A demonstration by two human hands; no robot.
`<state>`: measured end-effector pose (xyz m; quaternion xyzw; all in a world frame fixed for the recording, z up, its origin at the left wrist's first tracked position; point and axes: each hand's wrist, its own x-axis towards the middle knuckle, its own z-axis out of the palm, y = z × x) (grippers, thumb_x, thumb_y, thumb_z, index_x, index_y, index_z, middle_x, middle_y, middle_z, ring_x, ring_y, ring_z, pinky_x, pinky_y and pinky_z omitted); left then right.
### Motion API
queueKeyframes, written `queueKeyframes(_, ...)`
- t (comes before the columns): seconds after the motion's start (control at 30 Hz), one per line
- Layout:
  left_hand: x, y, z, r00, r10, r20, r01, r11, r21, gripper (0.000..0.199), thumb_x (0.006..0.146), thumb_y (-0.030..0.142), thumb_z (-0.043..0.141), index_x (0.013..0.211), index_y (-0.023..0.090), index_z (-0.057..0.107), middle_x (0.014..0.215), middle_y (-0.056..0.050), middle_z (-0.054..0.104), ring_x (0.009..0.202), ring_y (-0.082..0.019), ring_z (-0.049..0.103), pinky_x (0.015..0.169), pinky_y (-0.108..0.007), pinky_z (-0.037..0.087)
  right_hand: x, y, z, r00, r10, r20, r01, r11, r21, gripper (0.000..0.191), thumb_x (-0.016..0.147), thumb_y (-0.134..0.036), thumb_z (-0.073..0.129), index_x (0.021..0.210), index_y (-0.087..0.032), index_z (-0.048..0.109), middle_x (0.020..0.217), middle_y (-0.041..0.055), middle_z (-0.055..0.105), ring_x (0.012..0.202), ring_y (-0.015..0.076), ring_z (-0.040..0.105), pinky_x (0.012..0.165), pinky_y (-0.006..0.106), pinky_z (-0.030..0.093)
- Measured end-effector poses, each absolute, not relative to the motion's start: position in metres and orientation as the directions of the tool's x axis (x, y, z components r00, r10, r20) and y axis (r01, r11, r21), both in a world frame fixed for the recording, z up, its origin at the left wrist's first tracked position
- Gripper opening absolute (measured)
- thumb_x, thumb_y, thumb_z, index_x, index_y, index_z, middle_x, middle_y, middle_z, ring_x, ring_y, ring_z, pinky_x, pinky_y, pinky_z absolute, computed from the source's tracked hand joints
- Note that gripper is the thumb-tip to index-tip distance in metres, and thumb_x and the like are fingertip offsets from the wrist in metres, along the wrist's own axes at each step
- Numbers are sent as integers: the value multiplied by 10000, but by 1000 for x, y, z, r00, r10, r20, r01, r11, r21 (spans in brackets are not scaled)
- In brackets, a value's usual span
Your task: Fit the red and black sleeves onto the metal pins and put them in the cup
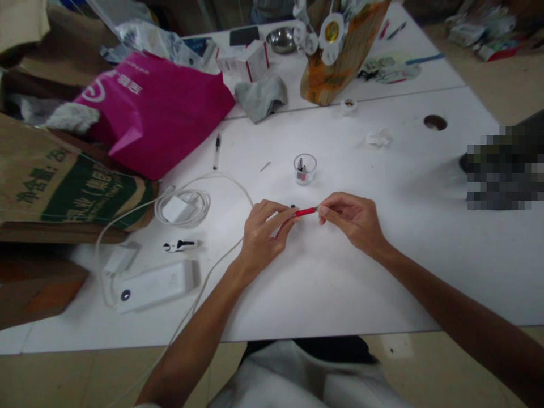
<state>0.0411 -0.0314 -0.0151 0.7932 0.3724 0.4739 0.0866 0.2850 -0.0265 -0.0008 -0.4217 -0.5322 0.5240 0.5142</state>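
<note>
A short red pen-like rod is held level between my two hands over the white table. My left hand pinches its left end between thumb and fingers. At the other end, the fingertips of my right hand are closed on the rod's tip. A small dark piece shows just behind my left fingertips, too small to name. Beyond my hands stands a clear round cup with several small dark and red parts inside.
A white cable coil with a charger, a nail clipper and a white power bank lie left. Behind are a pen, a magenta bag, a grey cloth and a tape roll.
</note>
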Motion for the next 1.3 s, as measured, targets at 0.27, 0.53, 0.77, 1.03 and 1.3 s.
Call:
queueKeyframes(0.27, 42, -32, -13, 208, 735, 645, 529, -639, 559, 166, 1071, 226, 853, 1235, 249, 861, 1075, -78, 860, 988, -237, 790, 887, -412, 654, 284, -22, 1, -137, 977, 166, -54, 160, -986, 215, 954, -470, 981, 1028, -276, 923, 946, 41, 869, 847, 208, 829, 830, 380, 734)
queueKeyframes(0.53, 40, -34, 2, 110, 778, 619, 443, -596, 670, 112, 1097, 273, 837, 1195, 227, 866, 1102, -90, 869, 1024, -226, 813, 925, -399, 682, 285, 8, 48, -353, 816, 457, 195, 542, -817, 151, 1046, -471, 876, 1050, -321, 897, 980, 41, 864, 873, 252, 799, 802, 443, 659)
queueKeyframes(0.77, 35, -28, 4, 2, 811, 585, 439, -526, 729, 246, 1106, 390, 831, 1283, 219, 820, 1144, -95, 853, 1065, -226, 796, 948, -404, 657, 295, 58, 122, -484, 729, 484, 388, 675, -628, 110, 1070, -427, 844, 1058, -324, 880, 1067, 55, 837, 921, 261, 731, 832, 444, 614)
queueKeyframes(1.03, 28, -23, 3, -36, 832, 553, 428, -487, 761, 158, 1110, 342, 822, 1201, 212, 819, 1084, -70, 840, 1020, -204, 777, 918, -371, 618, 320, 113, 147, -583, 678, 448, 564, 735, -377, 56, 975, -226, 900, 1016, -259, 878, 1173, 132, 798, 1083, 348, 744, 1007, 545, 557)
queueKeyframes(1.3, 30, -24, 4, 0, 844, 536, 453, -478, 753, 144, 1107, 343, 823, 1181, 220, 820, 1062, -59, 839, 1002, -206, 778, 909, -370, 622, 313, 132, 115, -692, 657, 299, 586, 754, -297, 69, 973, -189, 840, 1008, -245, 860, 1164, 128, 819, 1104, 354, 739, 1020, 539, 573)
